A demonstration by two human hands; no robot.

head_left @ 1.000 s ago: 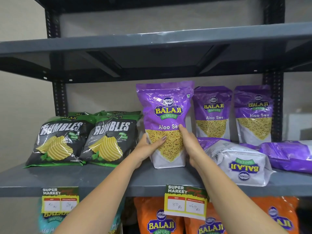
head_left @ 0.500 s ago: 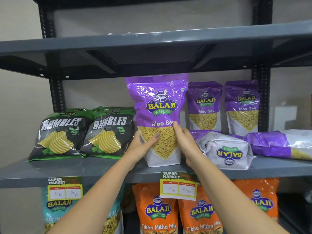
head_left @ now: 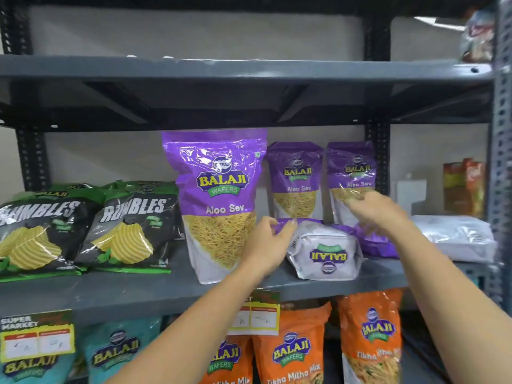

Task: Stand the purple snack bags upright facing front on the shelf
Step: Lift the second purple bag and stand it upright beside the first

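Note:
A large purple Aloo Sev bag [head_left: 221, 189] stands upright, facing front, on the grey shelf [head_left: 138, 292]. Two smaller purple bags [head_left: 295, 178] [head_left: 350, 167] stand upright behind it to the right. In front of them a purple bag [head_left: 327, 250] lies flat with its logo upside down. My left hand [head_left: 266, 245] pinches that bag's purple left edge. A second purple bag [head_left: 379, 245] lies to its right, partly hidden. My right hand [head_left: 374, 212], blurred and with fingers spread, hovers above the lying bags and holds nothing.
Two black-and-green Rumbles chip bags [head_left: 36, 228] [head_left: 130, 225] lean at the left of the shelf. A white packet [head_left: 454, 236] lies at the far right by the metal post [head_left: 501, 162]. The upper shelf [head_left: 249, 70] sits close overhead. Orange bags [head_left: 293, 353] stand below.
Both hands have let go of the large upright bag and moved right. The left hand now grips the lying bag's edge; the right hand is over the lying bags.

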